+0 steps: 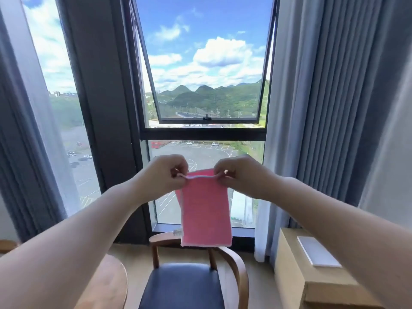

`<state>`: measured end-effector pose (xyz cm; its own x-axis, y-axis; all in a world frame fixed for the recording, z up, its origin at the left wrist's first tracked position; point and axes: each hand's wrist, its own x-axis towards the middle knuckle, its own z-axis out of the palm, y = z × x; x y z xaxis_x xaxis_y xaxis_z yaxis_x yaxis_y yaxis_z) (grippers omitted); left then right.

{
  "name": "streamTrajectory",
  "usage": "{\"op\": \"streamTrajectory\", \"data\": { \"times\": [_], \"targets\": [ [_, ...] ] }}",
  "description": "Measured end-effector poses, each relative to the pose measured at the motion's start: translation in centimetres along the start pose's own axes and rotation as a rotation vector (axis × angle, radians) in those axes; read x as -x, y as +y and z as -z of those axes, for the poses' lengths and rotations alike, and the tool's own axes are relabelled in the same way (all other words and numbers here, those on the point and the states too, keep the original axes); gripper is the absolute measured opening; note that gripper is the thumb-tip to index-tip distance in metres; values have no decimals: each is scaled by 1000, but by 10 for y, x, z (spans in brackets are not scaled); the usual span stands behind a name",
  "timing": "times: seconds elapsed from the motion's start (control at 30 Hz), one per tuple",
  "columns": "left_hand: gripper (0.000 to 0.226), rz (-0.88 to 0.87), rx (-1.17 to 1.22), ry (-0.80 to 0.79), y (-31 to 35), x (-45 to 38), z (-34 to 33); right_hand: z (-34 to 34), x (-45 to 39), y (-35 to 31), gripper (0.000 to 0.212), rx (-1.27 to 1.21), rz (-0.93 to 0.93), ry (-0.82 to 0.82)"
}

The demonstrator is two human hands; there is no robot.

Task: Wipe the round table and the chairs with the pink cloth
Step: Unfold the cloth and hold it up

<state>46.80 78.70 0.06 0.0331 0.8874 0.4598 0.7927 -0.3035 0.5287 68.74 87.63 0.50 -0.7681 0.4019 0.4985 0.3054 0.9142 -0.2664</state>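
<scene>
filling most of the view is a big window (204,70) with a dark frame, and its top pane is tipped open toward blue sky, white clouds and green hills. grey curtains (330,108) hang on both sides of the window. below the window stands a wooden chair (185,284) with a dark blue seat and a curved wood back. left of the chair, the round edge of the wooden counter (107,286) peeks in. right of the chair is a tan box (298,275) with a flat white thing (317,252) lying on top. above the chair, in front of the window, hangs the pink cloth (205,210), folded over and dangling straight down, its bottom edge just in front of the chair back. the left hand (160,175) pinches the cloth's top left corner in a tight grip. the right hand (240,175) pinches the top right corner the same way.
</scene>
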Motion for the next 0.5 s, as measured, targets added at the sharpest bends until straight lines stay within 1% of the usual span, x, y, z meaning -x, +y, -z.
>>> {"op": "streamTrajectory", "data": {
  "times": [0.1, 0.17, 0.23, 0.3, 0.37, 0.43, 0.5],
  "targets": [
    [15, -6, 29, -53, -4, -3, 2, 3, -2, -4, 9, 75, -42, -92],
    [13, -6, 17, -77, -7, -8, 3, 5, -3, -5, 12, 95, -83, -146],
    [13, 5, -17, -104, -8, -12, 1, 8, -2, -4, 17, 120, -134, -162],
    [12, 12, -55, -148, -8, -18, -4, 10, -2, -2, 17, 174, -187, -136],
    [12, 10, -92, -180, -6, -25, -11, 14, -2, 1, 15, 200, -221, -74],
    [12, 7, -113, -204, 0, -35, -22, 21, 0, 9, 14, 188, -256, -28],
    [10, 17, -75, -258, 9, -47, -34, 28, 3, 20, 14, 160, -280, -20]
  ]
}}
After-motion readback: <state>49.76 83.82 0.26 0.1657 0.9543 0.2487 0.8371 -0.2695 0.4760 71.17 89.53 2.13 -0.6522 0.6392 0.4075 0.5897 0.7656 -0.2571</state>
